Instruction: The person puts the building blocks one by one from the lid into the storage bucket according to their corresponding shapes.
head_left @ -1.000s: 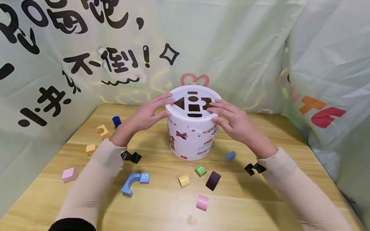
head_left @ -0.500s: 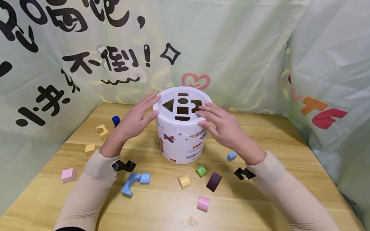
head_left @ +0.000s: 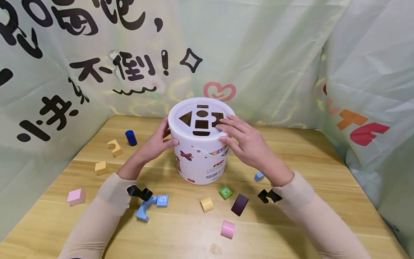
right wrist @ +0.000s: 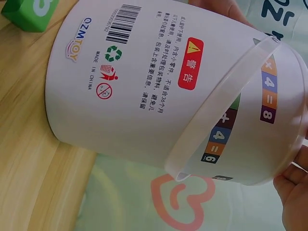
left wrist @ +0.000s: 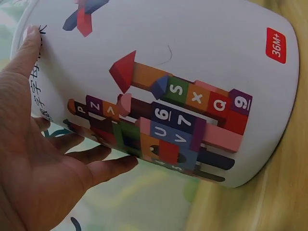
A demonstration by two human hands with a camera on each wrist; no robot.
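Note:
A white toy-block bucket [head_left: 194, 171] with printed sides stands upright on the wooden table. Its lid [head_left: 185, 130] has several shaped holes, including a triangle, a circle and a square. My left hand [head_left: 152, 147] holds the bucket's left side below the rim, thumb in front. In the left wrist view, this hand's [left wrist: 53, 168] fingers lie fairly straight against the wall. My right hand [head_left: 247, 144] rests its fingertips on the lid's right part, thumb at the rim. In the right wrist view, the pale handle [right wrist: 211, 110] hangs across the bucket's side.
In front lie a green block [head_left: 225, 192], a yellow block [head_left: 206, 205], a dark block [head_left: 239, 204] and a pink block [head_left: 228, 229]. Blue arch [head_left: 142, 213], dark-blue cylinder [head_left: 130, 137] and pink cube [head_left: 76, 197] are at left. A blue block [head_left: 259, 176] lies near my right wrist.
The bucket has moved left and slightly toward me, with both hands moving along. My left hand has slid from the lid's rim down to the bucket's side.

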